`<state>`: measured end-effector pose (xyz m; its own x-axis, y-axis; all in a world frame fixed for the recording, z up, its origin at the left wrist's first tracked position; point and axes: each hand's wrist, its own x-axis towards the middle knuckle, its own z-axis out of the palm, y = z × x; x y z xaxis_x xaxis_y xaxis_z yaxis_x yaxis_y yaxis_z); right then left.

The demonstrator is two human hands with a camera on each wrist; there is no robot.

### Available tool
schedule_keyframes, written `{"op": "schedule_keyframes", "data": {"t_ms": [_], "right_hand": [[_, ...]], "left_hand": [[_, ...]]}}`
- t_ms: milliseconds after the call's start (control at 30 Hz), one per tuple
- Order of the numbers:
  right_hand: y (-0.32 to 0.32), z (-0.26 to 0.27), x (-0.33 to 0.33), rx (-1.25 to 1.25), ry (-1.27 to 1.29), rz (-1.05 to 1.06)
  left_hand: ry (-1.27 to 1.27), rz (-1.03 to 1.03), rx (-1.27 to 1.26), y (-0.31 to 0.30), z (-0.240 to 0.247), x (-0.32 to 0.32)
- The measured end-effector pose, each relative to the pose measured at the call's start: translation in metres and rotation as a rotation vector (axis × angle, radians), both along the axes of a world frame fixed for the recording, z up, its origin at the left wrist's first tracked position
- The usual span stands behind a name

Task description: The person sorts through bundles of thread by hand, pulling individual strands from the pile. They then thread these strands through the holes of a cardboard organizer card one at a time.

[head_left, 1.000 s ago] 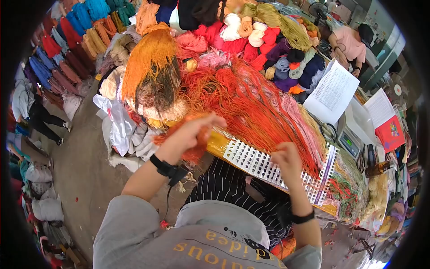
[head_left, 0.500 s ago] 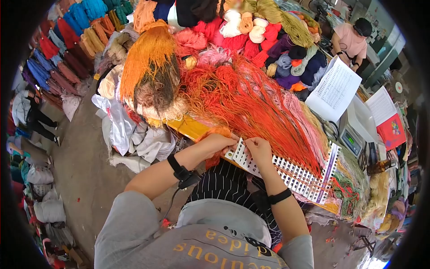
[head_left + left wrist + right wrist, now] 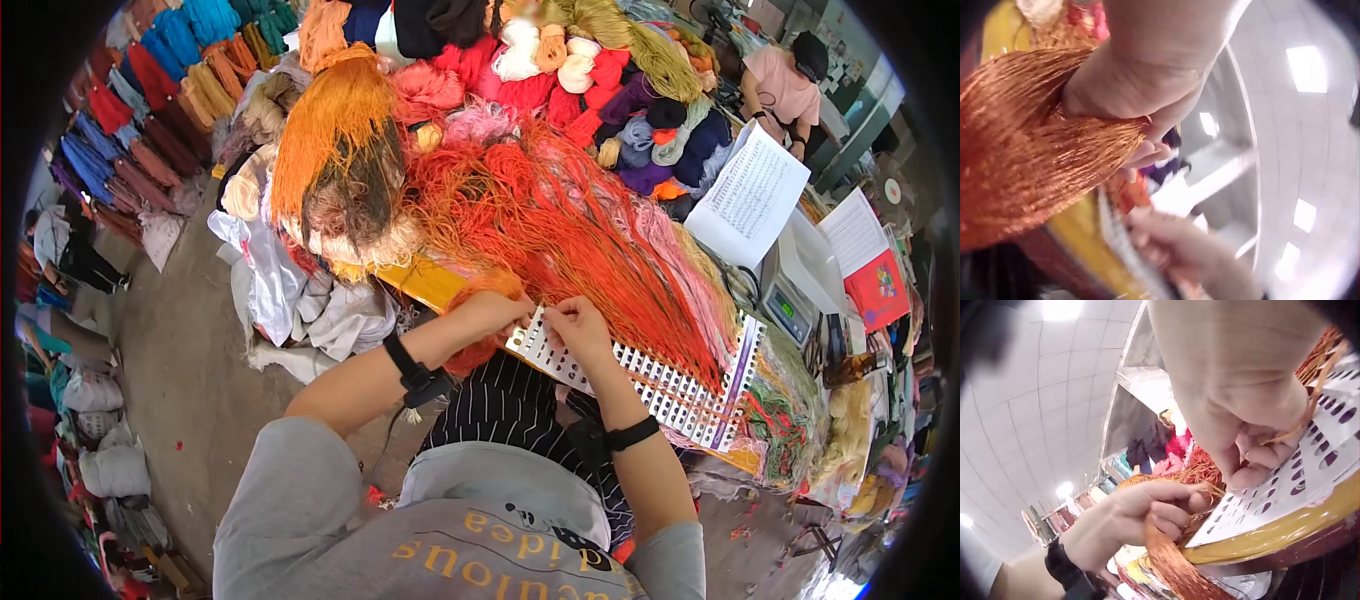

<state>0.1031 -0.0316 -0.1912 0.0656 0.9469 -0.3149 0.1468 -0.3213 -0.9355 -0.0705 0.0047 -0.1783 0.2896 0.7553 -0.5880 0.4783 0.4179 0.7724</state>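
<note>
My left hand [image 3: 492, 312] grips a thick skein of rust-orange thread [image 3: 1035, 137], which fans out below the fist. Its fingertips are right at the left end of a white card punched with rows of holes [image 3: 680, 400]. Close beside it, my right hand [image 3: 580, 328] has thumb and fingers curled over the card's edge. A strand of orange thread [image 3: 1318, 390] runs into those right fingers in the right wrist view. More orange strands lie across the card's right part.
The card lies along a yellow table edge [image 3: 430, 285]. Behind it spreads a heap of red-orange thread [image 3: 560, 230], backed by colored yarn skeins. A scale [image 3: 790, 305] and papers [image 3: 750, 195] stand to the right. Another person [image 3: 785, 80] works beyond.
Both hands were apart and raised, the left one with the skein. They came together at the card's left end and have stayed there, with only small finger shifts since.
</note>
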Motion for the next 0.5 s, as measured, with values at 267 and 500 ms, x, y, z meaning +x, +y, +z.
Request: {"op": "schedule_keyframes", "data": {"t_ms": [267, 500], "right_hand": [[-0.004, -0.001, 0.008, 0.048, -0.117, 0.159], [-0.007, 0.011, 0.017, 0.0, 0.233, 0.213]], "left_hand": [[-1.143, 0.288, -0.313, 0.037, 0.081, -0.082], [-0.275, -0.262, -0.062, 0.009, 0.017, -0.001]]}}
